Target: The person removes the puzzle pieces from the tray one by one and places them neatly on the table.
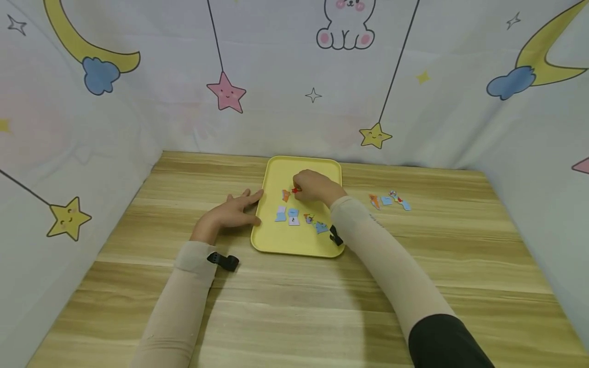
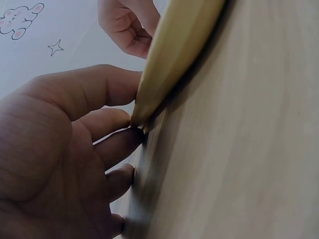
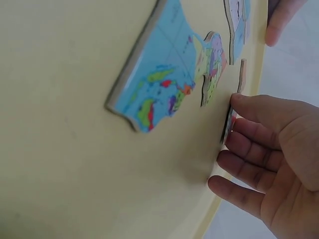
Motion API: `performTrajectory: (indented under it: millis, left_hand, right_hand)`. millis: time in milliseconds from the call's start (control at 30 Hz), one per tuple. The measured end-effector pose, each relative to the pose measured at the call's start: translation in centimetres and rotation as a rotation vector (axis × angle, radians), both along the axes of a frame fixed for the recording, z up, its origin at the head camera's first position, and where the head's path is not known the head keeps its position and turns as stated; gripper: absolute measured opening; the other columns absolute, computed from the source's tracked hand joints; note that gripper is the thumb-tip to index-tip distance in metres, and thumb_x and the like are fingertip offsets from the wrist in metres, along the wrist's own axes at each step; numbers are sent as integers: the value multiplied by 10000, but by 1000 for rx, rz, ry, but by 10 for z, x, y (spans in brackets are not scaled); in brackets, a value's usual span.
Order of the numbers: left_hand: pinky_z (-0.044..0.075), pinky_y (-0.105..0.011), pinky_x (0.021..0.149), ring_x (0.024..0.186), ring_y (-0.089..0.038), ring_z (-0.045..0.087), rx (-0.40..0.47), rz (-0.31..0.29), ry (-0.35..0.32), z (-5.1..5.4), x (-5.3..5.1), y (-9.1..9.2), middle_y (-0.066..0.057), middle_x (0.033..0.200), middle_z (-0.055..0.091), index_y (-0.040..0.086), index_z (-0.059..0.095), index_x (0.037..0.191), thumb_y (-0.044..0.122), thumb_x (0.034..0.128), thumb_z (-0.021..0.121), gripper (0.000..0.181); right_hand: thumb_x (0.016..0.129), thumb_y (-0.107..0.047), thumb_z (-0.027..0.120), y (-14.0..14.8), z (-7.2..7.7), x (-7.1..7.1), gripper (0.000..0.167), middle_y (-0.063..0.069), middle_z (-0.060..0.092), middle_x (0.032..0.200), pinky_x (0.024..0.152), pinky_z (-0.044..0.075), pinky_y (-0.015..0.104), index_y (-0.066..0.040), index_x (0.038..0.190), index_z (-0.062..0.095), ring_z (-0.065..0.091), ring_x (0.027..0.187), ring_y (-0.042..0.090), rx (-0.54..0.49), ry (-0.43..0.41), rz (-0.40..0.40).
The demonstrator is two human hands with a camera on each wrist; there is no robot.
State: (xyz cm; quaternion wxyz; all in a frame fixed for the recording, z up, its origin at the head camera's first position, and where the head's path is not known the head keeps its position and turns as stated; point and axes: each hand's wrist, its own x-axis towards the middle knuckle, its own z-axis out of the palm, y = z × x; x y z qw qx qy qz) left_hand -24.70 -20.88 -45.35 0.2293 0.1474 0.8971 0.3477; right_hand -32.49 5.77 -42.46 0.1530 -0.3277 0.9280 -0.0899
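Observation:
On the yellow tray (image 1: 280,244), my right hand (image 1: 318,186) pinches a small puzzle piece with red on it (image 1: 295,190) between thumb and fingertips. The right wrist view shows that piece (image 3: 229,122) nearly edge-on at the tray surface. Just left of it lies an orange puzzle piece (image 1: 286,194). Nearer to me are several map pieces, among them a light blue and pink one (image 1: 280,214) and a blue one with coloured islands (image 1: 320,227). My left hand (image 1: 232,210), fingers spread, touches the tray's left rim (image 2: 154,74) with thumb and fingertips.
Right of the tray, several more puzzle pieces lie on the wooden table (image 1: 294,301), including an orange one (image 1: 375,201) and a blue one (image 1: 386,200). My right sleeve (image 1: 368,230) partly covers another. A printed curtain (image 1: 276,122) borders the table's back and sides.

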Motion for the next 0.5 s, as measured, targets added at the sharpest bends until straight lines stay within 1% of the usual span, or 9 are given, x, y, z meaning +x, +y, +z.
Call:
performTrajectory:
  millis: [100,200,333,400,500]
  left_hand:
    - [-143,-664,1229,1547,-542,-178,0,-5,3,-1,0,0,-226,1747,49,162,220,1696,296,958,733,909]
    - [-138,-687,1219,1525,-576,-198,3,-7,4,-2,-1,0,-240,1744,28,158,216,1697,301,958,734,914]
    - [-134,-700,1214,1514,-585,-216,5,-3,1,-3,-2,0,-235,1746,10,172,212,1699,308,960,733,915]
    - [-134,-699,1215,1514,-583,-220,5,-4,-1,-3,-2,0,-232,1747,4,176,208,1700,309,962,732,915]
    - [-136,-695,1216,1517,-583,-213,2,-8,1,-3,0,-1,-240,1744,3,166,203,1700,310,964,731,917]
  right_hand:
    - [1015,-120,650,1,-1,0,266,-1,359,740,648,288,301,-103,798,497,334,682,153,4,-2,-5]
    - [1012,-120,649,2,0,1,302,-6,316,724,637,263,302,-115,776,460,299,663,150,5,-9,-13]
    - [1011,-126,655,5,2,2,301,-5,302,726,639,261,305,-108,783,460,294,663,151,-7,-25,-18]
    - [1014,-129,656,6,5,4,259,8,331,745,654,281,312,-81,810,504,318,682,161,-15,-32,-22]
    - [1025,-141,654,9,8,6,163,25,477,819,702,375,309,-32,909,617,412,745,173,-25,-27,-24]
